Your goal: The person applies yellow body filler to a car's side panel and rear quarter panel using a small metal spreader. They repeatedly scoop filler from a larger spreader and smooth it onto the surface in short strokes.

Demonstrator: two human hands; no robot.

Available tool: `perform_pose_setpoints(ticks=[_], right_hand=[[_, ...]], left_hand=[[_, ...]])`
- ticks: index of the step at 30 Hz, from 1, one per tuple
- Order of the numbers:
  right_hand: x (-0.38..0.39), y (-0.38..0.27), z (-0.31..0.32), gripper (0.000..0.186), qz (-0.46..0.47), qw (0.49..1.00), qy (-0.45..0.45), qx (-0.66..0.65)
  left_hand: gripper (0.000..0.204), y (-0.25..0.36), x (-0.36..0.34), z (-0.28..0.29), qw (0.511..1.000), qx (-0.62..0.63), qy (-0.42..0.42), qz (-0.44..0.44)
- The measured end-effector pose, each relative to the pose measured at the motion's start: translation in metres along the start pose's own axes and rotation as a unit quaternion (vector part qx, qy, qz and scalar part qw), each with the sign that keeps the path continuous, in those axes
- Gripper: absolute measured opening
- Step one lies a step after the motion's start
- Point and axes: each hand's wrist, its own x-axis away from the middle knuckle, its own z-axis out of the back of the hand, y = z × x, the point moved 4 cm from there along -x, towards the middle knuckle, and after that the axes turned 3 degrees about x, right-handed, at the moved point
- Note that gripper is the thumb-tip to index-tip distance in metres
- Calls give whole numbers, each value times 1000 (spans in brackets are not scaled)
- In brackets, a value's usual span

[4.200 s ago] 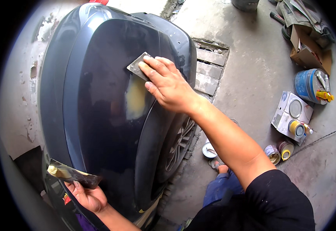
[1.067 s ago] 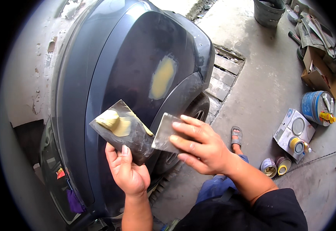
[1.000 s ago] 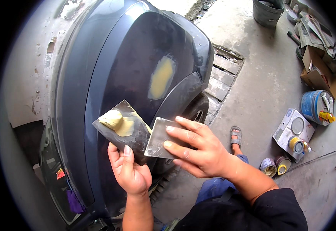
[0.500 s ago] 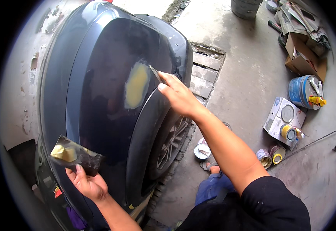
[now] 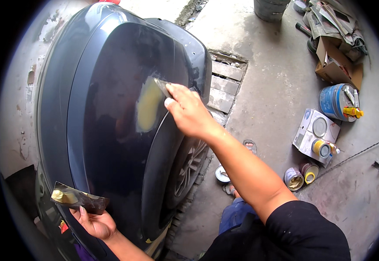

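A dark car body panel (image 5: 111,87) curves around a wheel (image 5: 188,172), with an oblong patch of yellowish filler (image 5: 147,108) above the wheel arch. My right hand (image 5: 189,111) is closed on a thin putty spreader (image 5: 164,88); its edge meets the upper right part of the patch. Low on the left, my left hand (image 5: 94,223) grips a dark flat mixing plate (image 5: 87,201) by its near edge, thumb on top. A lump of pale yellow putty (image 5: 64,196) sits at the plate's left end.
Right of the car, several opened tins (image 5: 294,178) stand on the concrete floor near a white box (image 5: 315,128) and a blue bucket (image 5: 338,102). Farther back are a cardboard box (image 5: 339,65) with newspapers and a dark bucket (image 5: 271,9). A peeling wall (image 5: 22,108) borders the car's left.
My right hand has brought the spreader left and slightly down, from beside the patch onto its upper edge. My left hand has lowered the plate and tilted it flatter to view.
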Motion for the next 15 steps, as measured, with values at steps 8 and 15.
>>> perform_pose_setpoints(ticks=[8, 15], right_hand=[[4, 1, -16, 56, -34, 998, -56, -21], [-29, 0, 3, 56, -39, 995, -65, -65]], left_hand=[[40, -2, -5, 0, 999, 10, -43, 8], [41, 0, -3, -2, 999, 10, -53, 2]])
